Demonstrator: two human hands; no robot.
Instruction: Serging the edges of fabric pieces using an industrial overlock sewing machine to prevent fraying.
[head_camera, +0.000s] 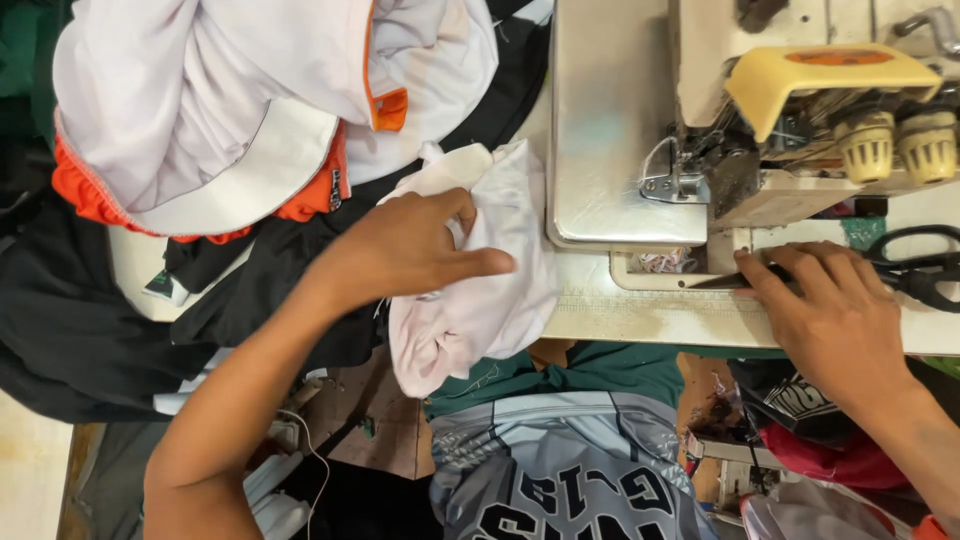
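beside the sewing machine, your left hand grips bunched white cloth, not yet under the needle; your right hand lies flat and empty near scissors.

smooth white cloth, shiny metal plate

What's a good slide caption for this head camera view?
Left hand grips bunched white fabric beside a sewing machine; right hand rests near black scissors.

Head view, close, straight down over sewing table
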